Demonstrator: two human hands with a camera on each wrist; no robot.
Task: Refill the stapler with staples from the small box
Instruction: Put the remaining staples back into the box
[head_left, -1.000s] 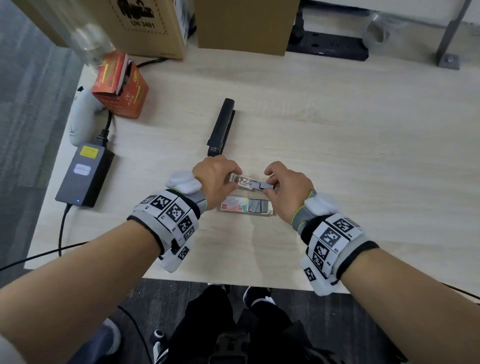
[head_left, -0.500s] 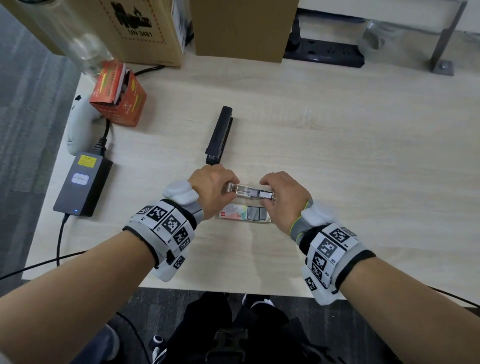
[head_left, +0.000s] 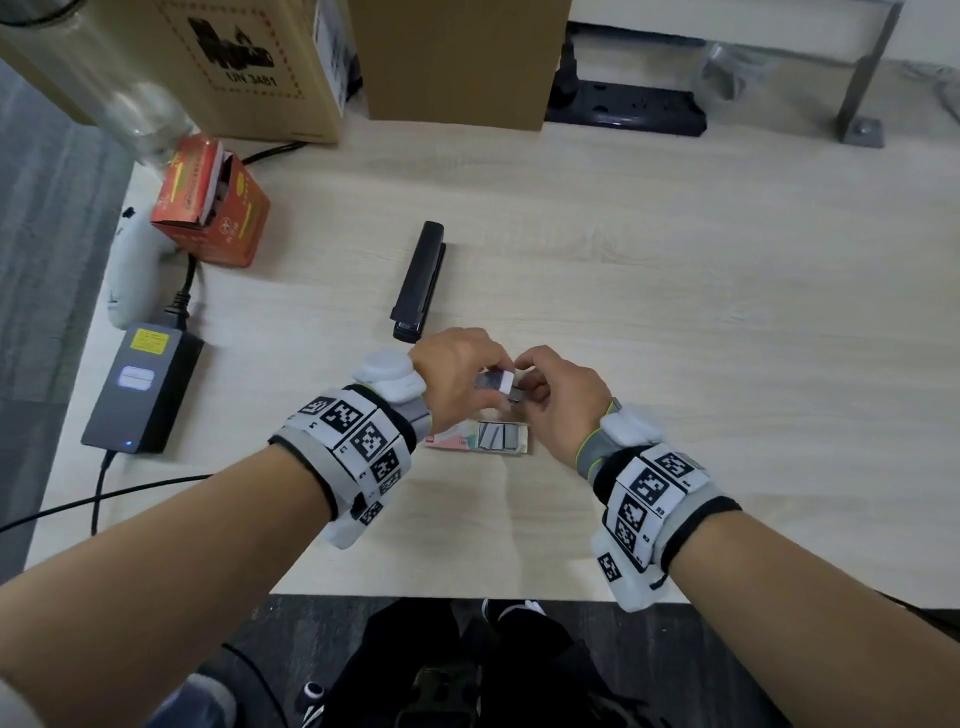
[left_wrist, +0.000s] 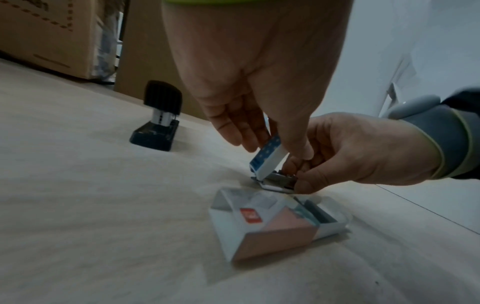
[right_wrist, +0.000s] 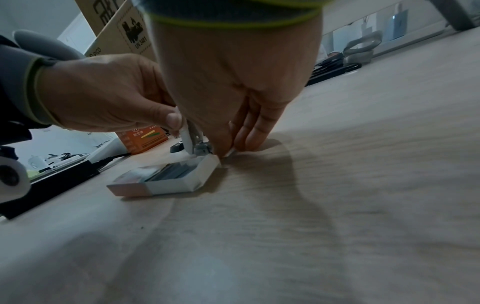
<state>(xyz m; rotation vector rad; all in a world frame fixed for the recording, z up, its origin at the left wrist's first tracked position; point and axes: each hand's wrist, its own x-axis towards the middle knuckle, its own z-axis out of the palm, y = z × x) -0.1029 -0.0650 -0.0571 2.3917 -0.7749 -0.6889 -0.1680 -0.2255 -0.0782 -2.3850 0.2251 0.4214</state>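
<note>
A small white stapler (head_left: 497, 383) with a blue dotted side (left_wrist: 267, 159) is held just above the table between both hands. My left hand (head_left: 460, 374) pinches its top, which is tilted up. My right hand (head_left: 558, 402) pinches the metal magazine end (left_wrist: 284, 181) at the base. In the right wrist view, the stapler (right_wrist: 191, 142) stands right behind the staple box (right_wrist: 166, 179). That small box (head_left: 485, 436) lies with its tray slid out and grey staple strips showing, just in front of my hands. A black stapler (head_left: 420, 280) lies closed farther back.
An orange carton (head_left: 213, 208), a white device (head_left: 130, 270) and a grey power adapter (head_left: 140, 389) with cables sit at the left. Cardboard boxes (head_left: 457, 57) and a power strip (head_left: 628, 111) line the back. The table's front edge (head_left: 467, 592) is near my forearms.
The small stapler lay opened out long between my hands. Now its top is swung up and my hands have come closer together.
</note>
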